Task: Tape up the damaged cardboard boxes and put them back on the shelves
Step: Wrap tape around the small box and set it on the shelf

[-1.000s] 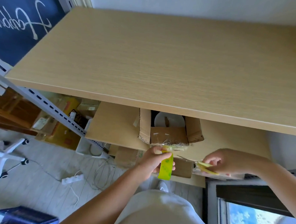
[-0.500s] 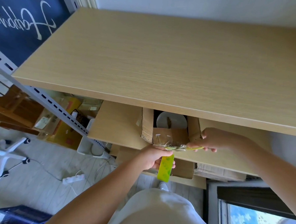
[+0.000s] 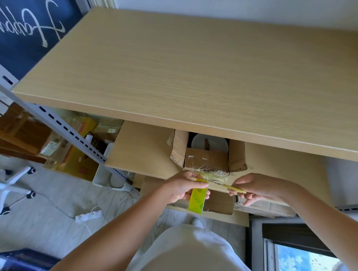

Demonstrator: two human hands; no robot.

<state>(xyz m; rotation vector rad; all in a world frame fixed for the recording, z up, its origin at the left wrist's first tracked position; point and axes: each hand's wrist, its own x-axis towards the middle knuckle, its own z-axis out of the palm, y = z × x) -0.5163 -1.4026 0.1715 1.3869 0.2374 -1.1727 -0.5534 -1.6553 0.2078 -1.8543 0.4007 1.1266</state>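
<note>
Cardboard box [image 3: 207, 160] on wooden shelf [image 3: 144, 152]; left hand [image 3: 183, 187] grips tape roll [image 3: 197, 197], right hand [image 3: 256, 188] pinches scissors [image 3: 234, 188].

Shelf board [image 3: 198, 74] – matt pale wood grain; box [image 3: 207, 157] – rough brown cardboard, glossy crinkled tape [image 3: 213, 173].

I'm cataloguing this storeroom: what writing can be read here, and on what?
White cursive on the dark blue board: cut off by the frame, seemingly "Happ...", not surely readable.
Red print on the yellow carton: too small to read.
Label on the brown box beside it: blurred.
</note>
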